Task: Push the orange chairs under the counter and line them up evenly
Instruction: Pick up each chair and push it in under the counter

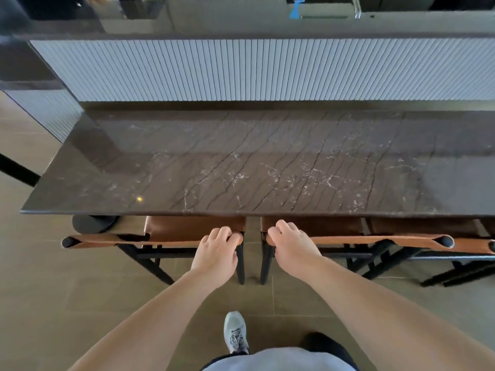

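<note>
Two orange leather chairs with black frames stand side by side, their seats tucked under the dark marble counter (241, 167). My left hand (217, 253) grips the right end of the left chair's backrest (107, 240). My right hand (292, 247) grips the left end of the middle chair's backrest (375, 241). A narrow gap separates the two chairs. A third orange chair (482, 246) shows at the right edge, partly cut off, close against the middle chair.
A ribbed white panel (267, 70) rises behind the counter. A round black base (93, 223) sits on the tiled floor under the counter's left end. My grey shoe (235, 332) stands on the tiles below the chairs. A blue object (296, 9) is far back.
</note>
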Motion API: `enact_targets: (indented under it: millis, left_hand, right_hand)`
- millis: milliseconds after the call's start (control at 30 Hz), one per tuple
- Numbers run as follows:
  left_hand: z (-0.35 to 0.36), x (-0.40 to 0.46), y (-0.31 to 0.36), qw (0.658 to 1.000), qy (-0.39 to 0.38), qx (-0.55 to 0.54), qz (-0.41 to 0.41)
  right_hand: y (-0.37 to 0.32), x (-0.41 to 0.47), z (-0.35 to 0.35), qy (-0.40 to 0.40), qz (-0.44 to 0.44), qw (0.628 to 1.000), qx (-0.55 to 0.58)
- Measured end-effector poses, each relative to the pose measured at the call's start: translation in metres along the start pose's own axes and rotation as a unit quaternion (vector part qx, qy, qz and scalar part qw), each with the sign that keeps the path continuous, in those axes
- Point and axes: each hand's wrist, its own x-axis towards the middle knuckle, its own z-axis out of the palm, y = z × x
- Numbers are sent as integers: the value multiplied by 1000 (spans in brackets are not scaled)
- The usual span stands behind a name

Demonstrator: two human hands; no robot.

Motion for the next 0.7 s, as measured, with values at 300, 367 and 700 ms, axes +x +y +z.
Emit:
enact_targets:
  millis: [300,367,700]
  left_hand:
    - [2,27,-15,998,-43,18,45]
    - [3,30,-16,997,-55,32,51]
    - [-4,35,-15,988,-94,85,87]
  right_hand:
    - [-7,6,5,-3,28,995,-95]
    - [-5,9,8,-1,26,995,-95]
    - [5,17,7,-4,-23,996,-81]
